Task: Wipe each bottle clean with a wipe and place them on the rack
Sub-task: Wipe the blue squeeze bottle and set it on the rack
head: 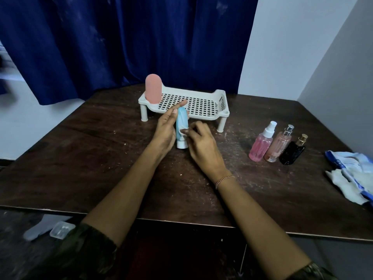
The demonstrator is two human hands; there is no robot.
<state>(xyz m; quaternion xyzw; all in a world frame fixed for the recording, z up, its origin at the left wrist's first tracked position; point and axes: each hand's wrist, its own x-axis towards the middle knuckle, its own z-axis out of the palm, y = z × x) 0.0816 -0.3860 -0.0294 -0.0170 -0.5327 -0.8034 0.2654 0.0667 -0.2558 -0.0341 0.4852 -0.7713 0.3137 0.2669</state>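
My left hand [167, 128] holds a light blue tube bottle [181, 129] upright, cap down on the table, just in front of the white perforated rack [220, 102]. My right hand [203, 146] pinches a thin pale wipe [182, 134] against the tube's lower part. A pink rounded bottle [153, 91] stands on the rack's left end. To the right on the table stand a pink spray bottle [261, 145], a pale pink perfume bottle [279, 145] and a black perfume bottle [292, 153].
The dark wooden table [101, 158] carries white specks. A blue-and-white wipes pack with loose wipes [351, 174] lies at the right edge. A blue curtain [131, 41] hangs behind. A small clear box [61, 229] lies on the floor at lower left.
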